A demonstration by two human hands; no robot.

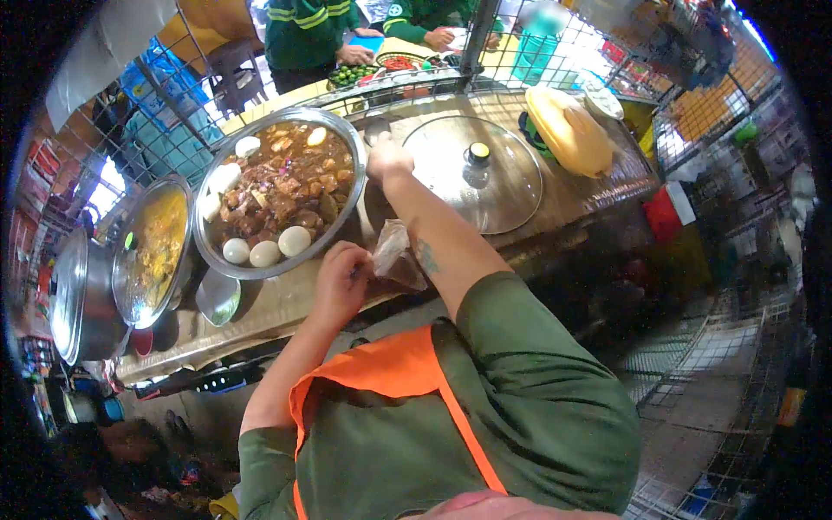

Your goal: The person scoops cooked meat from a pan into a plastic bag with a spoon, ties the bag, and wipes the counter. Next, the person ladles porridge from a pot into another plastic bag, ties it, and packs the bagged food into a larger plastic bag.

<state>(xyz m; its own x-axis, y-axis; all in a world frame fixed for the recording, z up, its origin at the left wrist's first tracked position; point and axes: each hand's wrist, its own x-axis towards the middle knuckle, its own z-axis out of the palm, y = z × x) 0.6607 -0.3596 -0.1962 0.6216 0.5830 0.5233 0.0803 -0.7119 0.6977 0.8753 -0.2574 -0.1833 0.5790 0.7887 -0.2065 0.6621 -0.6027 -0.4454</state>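
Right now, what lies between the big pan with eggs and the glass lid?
The right hand, a dark object at its fingers, is between pan and lid; nearer you, a plastic bag in the left hand. The head view shows this.

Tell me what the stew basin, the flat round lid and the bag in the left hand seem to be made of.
Stew basin: polished metal, steel or aluminium; its silvery rim catches bright glints.
Round lid: smooth clear glass, most likely, as the tabletop shows through it.
Bag in the left hand: thin plastic film by its crinkles and see-through look.
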